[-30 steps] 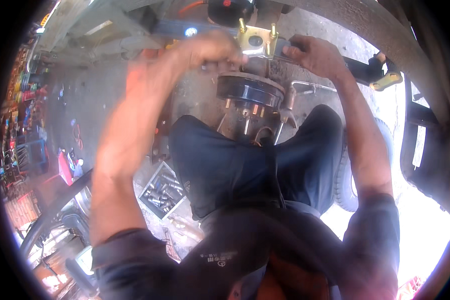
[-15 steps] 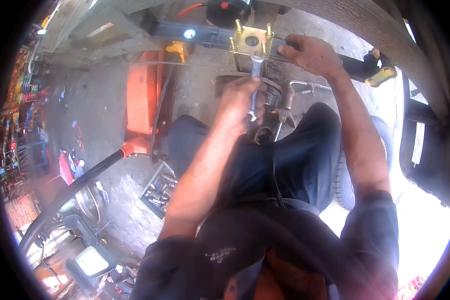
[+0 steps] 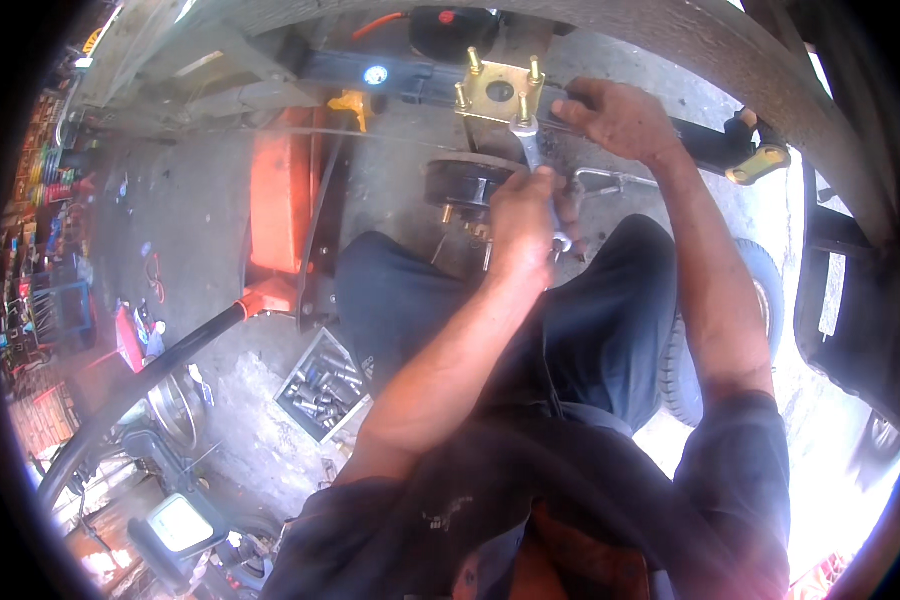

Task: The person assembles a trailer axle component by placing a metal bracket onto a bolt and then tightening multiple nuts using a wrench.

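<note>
My left hand (image 3: 522, 218) is closed round a silver combination wrench (image 3: 532, 150), which leans with its lower end to the right. The wrench's upper end is at the near right bolt of a gold-coloured plate (image 3: 480, 100). Several threaded bolts stand up from this plate, which has a round hole in its middle and sits on a long dark bar (image 3: 410, 82), apparently a leaf spring. Just right of the plate, my right hand (image 3: 625, 122) grips the bar, its fingers curled over the far side and the thumb nearer me. Below the plate is a black round hub (image 3: 460, 185), partly behind my left hand.
An orange jack (image 3: 280, 200) with a long dark handle (image 3: 160, 365) stands at the left. A tray of sockets (image 3: 322, 388) lies by my left knee. Right of my legs is a tyre (image 3: 682, 370). Frame beams (image 3: 660, 45) arch across the far side.
My left hand has moved right and slightly down. The wrench has swung with it, from nearly upright to leaning, uncovering more of the hub. My right hand stays on the bar.
</note>
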The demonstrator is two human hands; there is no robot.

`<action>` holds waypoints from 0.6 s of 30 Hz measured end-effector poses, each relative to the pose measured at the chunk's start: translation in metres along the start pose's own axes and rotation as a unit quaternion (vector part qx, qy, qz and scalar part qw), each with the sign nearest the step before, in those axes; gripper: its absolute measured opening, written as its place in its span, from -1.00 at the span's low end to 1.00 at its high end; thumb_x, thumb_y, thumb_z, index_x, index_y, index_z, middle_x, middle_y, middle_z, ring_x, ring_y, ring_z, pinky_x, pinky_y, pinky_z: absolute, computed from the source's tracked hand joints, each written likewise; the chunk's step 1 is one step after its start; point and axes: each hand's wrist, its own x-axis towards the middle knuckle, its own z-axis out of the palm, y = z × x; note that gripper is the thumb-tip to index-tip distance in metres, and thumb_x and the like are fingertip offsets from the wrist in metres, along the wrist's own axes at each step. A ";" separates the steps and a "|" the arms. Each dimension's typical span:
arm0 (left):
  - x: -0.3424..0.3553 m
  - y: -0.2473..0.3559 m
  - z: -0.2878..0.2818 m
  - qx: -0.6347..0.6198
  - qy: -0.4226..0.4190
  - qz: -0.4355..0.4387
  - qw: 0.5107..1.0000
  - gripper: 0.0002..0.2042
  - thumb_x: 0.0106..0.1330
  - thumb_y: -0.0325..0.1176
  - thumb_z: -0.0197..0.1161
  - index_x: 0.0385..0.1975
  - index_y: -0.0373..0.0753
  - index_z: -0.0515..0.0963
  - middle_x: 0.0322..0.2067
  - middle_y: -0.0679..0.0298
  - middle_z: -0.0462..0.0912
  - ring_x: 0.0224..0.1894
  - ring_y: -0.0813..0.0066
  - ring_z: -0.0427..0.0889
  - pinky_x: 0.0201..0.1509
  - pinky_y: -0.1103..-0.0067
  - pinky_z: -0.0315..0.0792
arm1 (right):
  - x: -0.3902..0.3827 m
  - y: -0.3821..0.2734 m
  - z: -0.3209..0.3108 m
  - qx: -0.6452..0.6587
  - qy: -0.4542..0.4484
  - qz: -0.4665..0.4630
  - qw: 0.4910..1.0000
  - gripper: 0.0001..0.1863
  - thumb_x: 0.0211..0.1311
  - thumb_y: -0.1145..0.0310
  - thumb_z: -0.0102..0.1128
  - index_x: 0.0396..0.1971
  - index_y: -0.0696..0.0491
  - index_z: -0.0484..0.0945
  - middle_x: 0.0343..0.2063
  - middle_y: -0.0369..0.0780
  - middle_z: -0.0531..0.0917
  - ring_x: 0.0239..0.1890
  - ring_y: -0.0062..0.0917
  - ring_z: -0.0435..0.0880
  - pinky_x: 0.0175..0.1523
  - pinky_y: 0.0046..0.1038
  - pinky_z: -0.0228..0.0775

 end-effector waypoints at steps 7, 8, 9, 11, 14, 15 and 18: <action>0.031 -0.021 0.043 -0.146 -0.005 0.007 0.989 -0.71 0.48 -0.26 -0.07 -0.12 -0.41 0.39 -0.34 0.03 0.54 -0.35 0.12 0.62 -0.33 0.25 0.55 | 0.003 0.009 0.003 0.017 0.017 -0.024 0.999 -0.51 0.29 -0.15 0.02 -0.13 -0.03 0.60 -0.29 -0.10 0.70 -0.10 -0.14 0.64 0.04 -0.14 0.41; 0.033 -0.017 0.047 -0.139 -0.009 0.006 0.990 -0.70 0.48 -0.25 -0.07 -0.13 -0.44 0.39 -0.34 0.01 0.53 -0.37 0.08 0.62 -0.32 0.21 0.57 | 0.004 0.010 0.001 0.028 -0.003 -0.030 0.999 -0.52 0.31 -0.13 0.01 -0.13 -0.02 0.60 -0.29 -0.09 0.70 -0.09 -0.14 0.64 0.04 -0.14 0.40; 0.032 -0.017 0.048 -0.139 -0.008 0.005 0.990 -0.70 0.48 -0.25 -0.07 -0.13 -0.44 0.39 -0.34 0.01 0.53 -0.37 0.08 0.62 -0.32 0.21 0.57 | 0.005 0.011 0.000 0.038 -0.024 -0.036 0.998 -0.53 0.32 -0.12 0.00 -0.12 -0.02 0.59 -0.28 -0.09 0.70 -0.08 -0.14 0.63 0.05 -0.14 0.40; 0.030 -0.016 0.046 -0.129 0.028 0.003 0.991 -0.75 0.47 -0.27 -0.02 -0.13 -0.36 0.41 -0.44 0.14 0.52 -0.49 0.22 0.58 -0.46 0.30 0.50 | 0.005 0.009 -0.005 0.034 -0.047 -0.032 0.998 -0.48 0.31 -0.15 0.02 -0.02 -0.02 0.58 -0.19 -0.08 0.69 -0.03 -0.16 0.63 0.09 -0.19 0.39; 0.034 -0.005 -0.010 -0.004 -0.063 -0.035 0.997 -0.82 0.44 -0.26 0.07 -0.21 -0.25 0.47 -0.59 0.31 0.46 -0.62 0.42 0.46 -0.56 0.44 0.37 | 0.005 0.006 -0.005 0.021 -0.057 -0.020 0.998 -0.41 0.29 -0.18 0.04 0.07 -0.02 0.56 -0.11 -0.07 0.68 0.02 -0.18 0.63 0.12 -0.25 0.40; 0.013 0.040 -0.001 0.184 0.006 -0.118 0.976 -0.86 0.38 -0.24 0.18 -0.30 -0.16 0.51 -0.70 0.43 0.36 -0.69 0.57 0.34 -0.60 0.58 0.24 | 0.004 0.012 -0.003 0.015 -0.047 -0.008 0.999 -0.42 0.29 -0.17 0.05 0.07 -0.01 0.56 -0.11 -0.07 0.68 0.02 -0.18 0.63 0.11 -0.26 0.40; 0.052 0.145 -0.037 0.604 -0.140 -0.078 0.781 -0.67 0.22 -0.16 0.36 -0.28 -0.35 0.58 -0.70 0.39 0.39 -0.75 0.64 0.30 -0.77 0.63 0.13 | 0.000 0.008 0.000 0.015 0.018 -0.039 0.999 -0.54 0.31 -0.13 0.02 -0.12 -0.05 0.60 -0.26 -0.09 0.70 -0.08 -0.14 0.64 0.05 -0.18 0.41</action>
